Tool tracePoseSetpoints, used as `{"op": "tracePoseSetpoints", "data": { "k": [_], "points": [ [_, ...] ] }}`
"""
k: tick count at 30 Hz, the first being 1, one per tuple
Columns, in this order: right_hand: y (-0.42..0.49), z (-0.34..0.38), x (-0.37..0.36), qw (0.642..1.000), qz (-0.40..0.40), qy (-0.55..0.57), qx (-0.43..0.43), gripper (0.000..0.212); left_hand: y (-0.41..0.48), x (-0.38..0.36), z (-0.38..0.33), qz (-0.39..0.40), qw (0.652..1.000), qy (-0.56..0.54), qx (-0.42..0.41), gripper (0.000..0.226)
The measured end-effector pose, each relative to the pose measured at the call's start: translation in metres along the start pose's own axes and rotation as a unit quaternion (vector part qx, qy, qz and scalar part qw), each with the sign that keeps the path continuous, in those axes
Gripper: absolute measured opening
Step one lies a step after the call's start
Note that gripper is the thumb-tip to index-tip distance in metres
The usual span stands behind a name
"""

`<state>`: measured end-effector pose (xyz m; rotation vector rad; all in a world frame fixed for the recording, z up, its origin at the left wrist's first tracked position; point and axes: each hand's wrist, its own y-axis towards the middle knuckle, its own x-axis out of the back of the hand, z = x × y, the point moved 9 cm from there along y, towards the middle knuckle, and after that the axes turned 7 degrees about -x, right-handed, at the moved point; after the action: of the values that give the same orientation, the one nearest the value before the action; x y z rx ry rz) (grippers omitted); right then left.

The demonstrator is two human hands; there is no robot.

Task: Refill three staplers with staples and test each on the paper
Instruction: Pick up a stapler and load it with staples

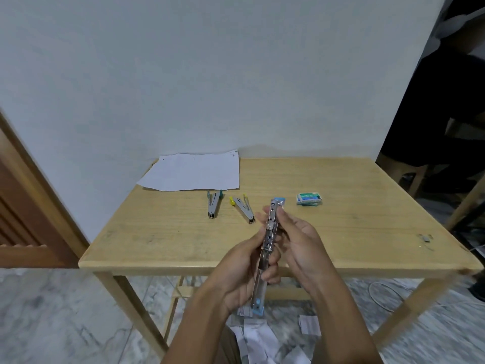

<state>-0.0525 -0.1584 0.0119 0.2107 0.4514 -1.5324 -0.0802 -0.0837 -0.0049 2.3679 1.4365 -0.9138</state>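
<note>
Paper (193, 171), thin, flat and white, lies at the far left of the desk (354, 227), a matt pale-wood top. Nearer lie two opened metal staplers, one teal-tipped (213, 204), one yellow-tipped (242, 208). Left hand (244, 274) grips the lower half of the blue stapler (267, 248), opened out long above the near edge; right hand (296, 248) pinches its upper half. Judged step: loading. Hold the polished channel steady, seat the strip straight, then close without force. Staple box (309, 198), small cardboard, sits well right.
</note>
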Motion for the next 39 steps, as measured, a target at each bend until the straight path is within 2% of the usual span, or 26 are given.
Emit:
{"op": "tracePoseSetpoints", "data": {
  "k": [2,4,6,11,20,27,32,34,36,37,39],
  "points": [
    [-0.002,0.004,0.002,0.994,-0.036,-0.098,0.040,0.029,-0.001,-0.001,-0.001,0.002,0.999,-0.050,-0.009,0.030],
    [-0.009,0.019,0.009,0.975,-0.100,-0.157,0.121,0.021,-0.001,0.001,-0.002,0.000,0.995,-0.098,-0.016,0.026],
    [-0.019,0.033,0.007,0.947,-0.134,-0.212,0.202,0.030,0.000,0.004,-0.003,0.002,0.992,-0.123,-0.023,0.021],
    [-0.031,0.049,-0.009,0.864,-0.152,-0.362,0.315,0.022,-0.001,0.006,-0.007,-0.003,0.995,-0.086,-0.045,0.021],
    [-0.030,0.044,-0.018,0.831,-0.132,-0.424,0.335,0.009,0.004,0.017,-0.015,-0.069,0.993,-0.047,-0.079,0.031],
    [-0.051,0.034,-0.025,0.802,-0.115,-0.405,0.424,0.007,0.008,0.031,-0.018,-0.134,0.980,-0.121,-0.081,0.029],
    [-0.057,0.019,-0.027,0.792,-0.101,-0.390,0.458,0.007,0.009,0.032,-0.016,-0.135,0.970,-0.191,-0.060,0.034],
    [-0.059,0.017,-0.031,0.786,-0.093,-0.402,0.461,0.006,0.008,0.031,-0.018,-0.130,0.972,-0.184,-0.064,0.039],
    [-0.057,0.014,-0.030,0.794,-0.085,-0.404,0.446,0.006,0.007,0.029,-0.020,-0.123,0.977,-0.163,-0.064,0.040],
    [-0.055,0.014,-0.029,0.810,-0.084,-0.391,0.428,0.006,0.006,0.030,-0.020,-0.127,0.978,-0.150,-0.066,0.038],
    [-0.044,0.012,-0.020,0.886,-0.096,-0.295,0.345,0.008,0.007,0.040,-0.023,-0.151,0.982,-0.077,-0.086,0.031]
  ]
}}
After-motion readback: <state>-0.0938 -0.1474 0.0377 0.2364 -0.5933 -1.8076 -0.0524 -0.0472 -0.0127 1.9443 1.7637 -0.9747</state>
